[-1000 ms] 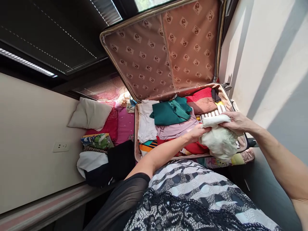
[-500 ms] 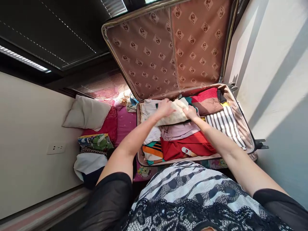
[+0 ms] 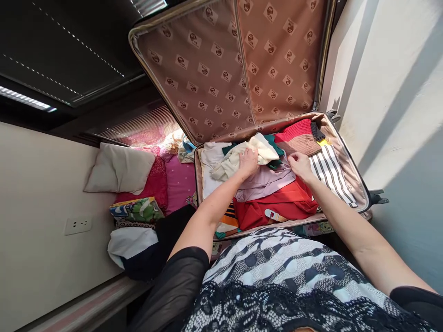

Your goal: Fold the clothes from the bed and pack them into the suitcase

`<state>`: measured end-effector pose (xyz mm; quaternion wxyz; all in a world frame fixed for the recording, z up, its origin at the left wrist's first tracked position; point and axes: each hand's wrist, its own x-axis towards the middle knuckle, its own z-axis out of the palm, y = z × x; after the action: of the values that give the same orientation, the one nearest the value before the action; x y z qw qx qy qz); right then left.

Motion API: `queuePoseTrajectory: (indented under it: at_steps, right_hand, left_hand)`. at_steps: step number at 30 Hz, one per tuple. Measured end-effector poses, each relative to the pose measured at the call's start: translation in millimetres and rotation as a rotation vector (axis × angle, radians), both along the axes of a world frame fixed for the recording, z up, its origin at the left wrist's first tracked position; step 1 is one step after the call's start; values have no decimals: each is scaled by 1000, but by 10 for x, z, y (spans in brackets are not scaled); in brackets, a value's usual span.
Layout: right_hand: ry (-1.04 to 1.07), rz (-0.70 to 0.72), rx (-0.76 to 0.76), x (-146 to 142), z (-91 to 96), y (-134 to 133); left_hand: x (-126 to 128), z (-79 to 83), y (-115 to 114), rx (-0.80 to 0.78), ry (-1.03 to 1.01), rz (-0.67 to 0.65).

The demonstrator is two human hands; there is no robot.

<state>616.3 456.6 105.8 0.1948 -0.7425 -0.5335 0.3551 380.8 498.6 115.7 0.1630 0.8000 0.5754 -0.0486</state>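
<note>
An open suitcase (image 3: 360,184) full of folded clothes lies in front of me. My left hand (image 3: 248,162) is on a rumpled cream garment (image 3: 265,148), its fingers curled into the cloth. Dark green fabric (image 3: 275,162) shows from under the cream piece. My right hand (image 3: 300,166) pinches the upper right edge of a lilac garment (image 3: 265,182), just left of the striped clothes. Red clothing (image 3: 287,203) with a white tag-like piece (image 3: 272,214) lies nearer me. Part of the lilac garment is hidden under the cream one and my left forearm.
The patterned suitcase lid (image 3: 207,78) stands raised at the back. To the right are a red and brown knit (image 3: 297,138), a striped garment (image 3: 330,175) and the wall (image 3: 398,115). A pillow (image 3: 121,166) and folded clothes (image 3: 136,212) lie on the left.
My right hand has let go of the cream garment and moved right to the lilac one's edge. The cream garment is now bunched under my left hand, uncovering more green and lilac cloth.
</note>
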Motion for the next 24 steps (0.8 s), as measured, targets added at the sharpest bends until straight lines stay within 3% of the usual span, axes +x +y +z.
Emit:
queuePoseTrajectory:
  at_steps: [5,9,12,16,20,24]
  right_hand:
    - [-173,81,-141,-130,-64,-301]
    - [-318,82,-160,-423,-66,-200]
    - [-269,104,-221,-481,-98,-79]
    - [-166,157,-211,-356,-132,12]
    - [-123,191,-169,-197,-101,45]
    - [-115,222,-137,-130,-80,41]
  left_hand:
    - [176,-74,-40,30,11,58]
    - [348,-174,-17,65,17,104]
    - [312,-161,129,29,-70,146]
    - [22,-18,447,-99,-328,294]
    - [-449,205,655,-212,-737,462]
    - [-1009,502,592,-65,-910,647]
